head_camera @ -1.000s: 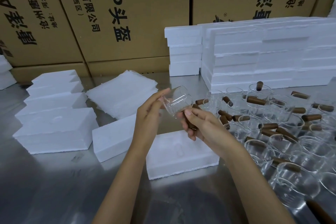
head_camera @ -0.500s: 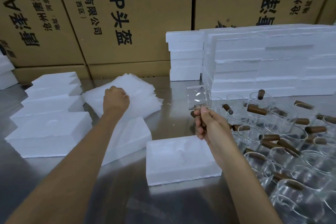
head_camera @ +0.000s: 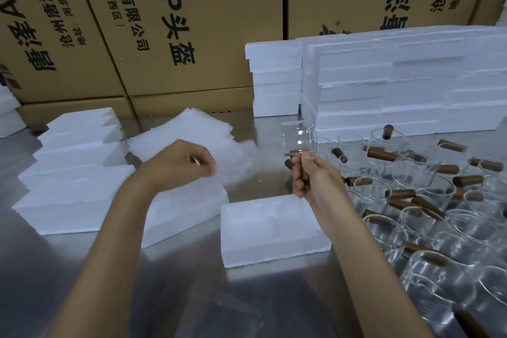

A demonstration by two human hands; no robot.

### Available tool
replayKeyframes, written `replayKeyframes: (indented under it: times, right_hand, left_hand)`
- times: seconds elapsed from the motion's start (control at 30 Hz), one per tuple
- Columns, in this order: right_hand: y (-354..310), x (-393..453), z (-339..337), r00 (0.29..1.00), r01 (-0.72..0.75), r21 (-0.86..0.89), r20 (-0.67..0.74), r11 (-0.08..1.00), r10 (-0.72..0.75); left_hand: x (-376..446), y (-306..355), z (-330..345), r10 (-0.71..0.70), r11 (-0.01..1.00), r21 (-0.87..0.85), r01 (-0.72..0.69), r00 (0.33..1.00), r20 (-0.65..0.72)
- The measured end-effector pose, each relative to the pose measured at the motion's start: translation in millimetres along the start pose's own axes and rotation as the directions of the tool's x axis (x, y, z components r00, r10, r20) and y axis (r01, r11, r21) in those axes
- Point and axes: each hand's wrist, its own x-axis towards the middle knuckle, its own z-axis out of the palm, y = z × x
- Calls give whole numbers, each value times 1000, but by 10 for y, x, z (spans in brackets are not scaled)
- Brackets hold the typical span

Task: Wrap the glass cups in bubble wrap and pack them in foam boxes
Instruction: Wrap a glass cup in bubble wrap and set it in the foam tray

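Over steel table (head_camera: 260, 184) | left hand (head_camera: 181, 163) now lifts pinched bubble wrap sheet (head_camera: 236, 159) off stack (head_camera: 186, 132) | right hand (head_camera: 312, 175) still grips glass cup (head_camera: 299, 140) handle

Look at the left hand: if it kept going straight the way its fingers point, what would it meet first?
The left hand points right, pinching a blurred bubble wrap sheet. Beyond the sheet, the held glass cup in the right hand probably comes first, though depth is unclear.

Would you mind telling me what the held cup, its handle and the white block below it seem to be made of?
The held cup looks like clear, glossy glass: the background shows through it. Its brown handle, gripped by the right hand, appears matte wood, though that is uncertain. The white block looks like matte, grainy polystyrene foam with ragged edges.
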Motion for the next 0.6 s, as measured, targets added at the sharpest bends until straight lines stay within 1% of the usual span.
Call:
replayKeyframes:
  times: [0.03, 0.07, 0.1, 0.13, 0.17, 0.23, 0.27, 0.3, 0.37, 0.43, 0.5, 0.6]
  right_hand:
    - [-3, -7, 0, 1000, -3, 1, -1, 1000, 3]
    - [-4, -12, 5, 1000, -5, 1, -1, 1000, 5]
    - [-4, -17, 7, 1000, -5, 0, 0, 1000, 5]
    - [-2, -19, 10, 1000, -5, -2, -1, 1000, 5]
    - [0, -19, 10, 1000, -5, -4, -1, 1000, 5]
    - [3, -18, 8, 1000, -2, -12, 3, 1000, 2]
    - [8, -16, 9, 1000, 0, -17, 7, 1000, 0]
    - [14, -16, 10, 1000, 1, -22, 10, 1000, -1]
    - [29, -11, 9, 1000, 5, -35, 17, 999, -4]
    - [38, -1, 2, 1000, 6, -42, 24, 999, -5]
    - [36, 7, -3, 1000, 3, -40, 26, 999, -2]
    - [27, 11, 8, 1000, 4, -35, 26, 999, -3]
  left_hand:
    - [-46, 21, 24, -56, 993, 107, 43, 990, 126]
    - [-74, 34, 64, -119, 974, 215, 72, 969, 217]
    - [-81, 48, 117, -161, 953, 290, 83, 954, 255]
    - [-71, 64, 186, -163, 945, 315, 83, 958, 236]
    - [-49, 90, 269, -139, 953, 292, 84, 975, 174]
    - [-14, 183, 464, -100, 981, 172, 91, 994, 43]
    - [0, 235, 563, -104, 985, 143, 98, 994, 30]
    - [12, 277, 662, -111, 982, 160, 102, 992, 53]
    - [26, 321, 849, -143, 960, 259, 109, 983, 119]
    - [20, 330, 958, -156, 936, 335, 108, 981, 119]
    - [-7, 324, 976, -149, 942, 316, 110, 984, 102]
    - [-47, 286, 907, -133, 977, 180, 118, 988, 76]
